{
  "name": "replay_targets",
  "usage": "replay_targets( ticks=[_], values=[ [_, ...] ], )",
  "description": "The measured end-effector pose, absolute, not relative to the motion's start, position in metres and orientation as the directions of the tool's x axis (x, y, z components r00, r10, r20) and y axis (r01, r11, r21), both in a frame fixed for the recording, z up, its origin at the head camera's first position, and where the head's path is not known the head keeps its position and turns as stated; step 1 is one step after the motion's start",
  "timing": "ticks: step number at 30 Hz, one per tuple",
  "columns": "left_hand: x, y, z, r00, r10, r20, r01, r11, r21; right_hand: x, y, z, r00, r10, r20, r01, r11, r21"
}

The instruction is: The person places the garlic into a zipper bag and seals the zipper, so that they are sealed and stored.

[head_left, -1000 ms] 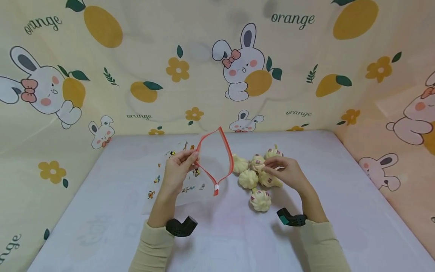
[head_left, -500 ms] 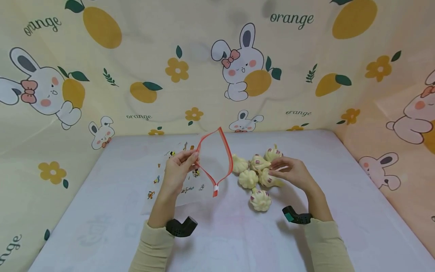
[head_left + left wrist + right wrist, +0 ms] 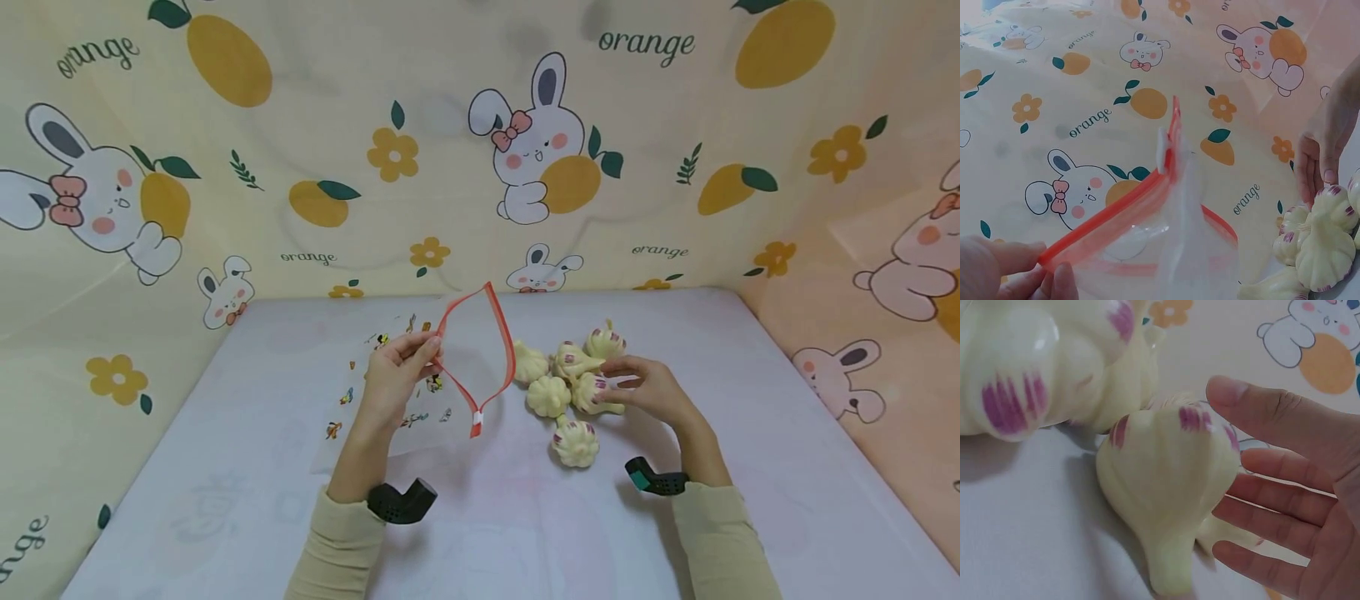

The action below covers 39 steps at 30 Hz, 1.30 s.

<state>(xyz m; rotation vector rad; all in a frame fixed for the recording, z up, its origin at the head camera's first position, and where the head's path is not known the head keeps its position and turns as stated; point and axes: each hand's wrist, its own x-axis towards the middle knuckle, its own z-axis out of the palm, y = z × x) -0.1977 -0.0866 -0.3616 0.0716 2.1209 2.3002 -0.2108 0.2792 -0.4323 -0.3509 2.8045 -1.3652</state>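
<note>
My left hand (image 3: 393, 375) pinches the red zip edge of a clear zip bag (image 3: 1104, 215) between thumb and fingers. The bag's mouth gapes wide in the head view, and a white slider (image 3: 477, 417) sits at its near corner. Small cartoon prints show on the clear plastic. To the right, my right hand (image 3: 654, 396) is at a garlic bulb (image 3: 1166, 469) with purple streaks. In the right wrist view, thumb and fingers are spread along one side of this bulb, not curled round it. The bulb lies on the table with its stem towards the wrist camera.
Several more garlic bulbs (image 3: 575, 442) lie bunched between the bag and my right hand. They rest on a white-covered table (image 3: 247, 533). A cloth with rabbit and orange prints (image 3: 420, 75) stands behind and along both sides.
My right hand has shifted right and a little nearer, from the middle garlic bulb to the lower right one. The left hand keeps the bag in nearly the same place.
</note>
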Motion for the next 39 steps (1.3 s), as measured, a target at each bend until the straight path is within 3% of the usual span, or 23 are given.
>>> replay_targets(
  ticks=[16, 39],
  values=[
    [-0.198, -0.087, -0.363, -0.999, 0.033, 0.026, 0.024, -0.076, 0.997, -0.214, 0.279, -0.441, -0.975, -0.220, 0.014, -0.143, 0.585, -0.798],
    [-0.200, -0.089, -0.363, -1.000, 0.007, 0.028, 0.028, -0.055, 0.998, -0.210, 0.277, -0.437, -0.976, -0.219, 0.018, -0.145, 0.579, -0.802]
  ],
)
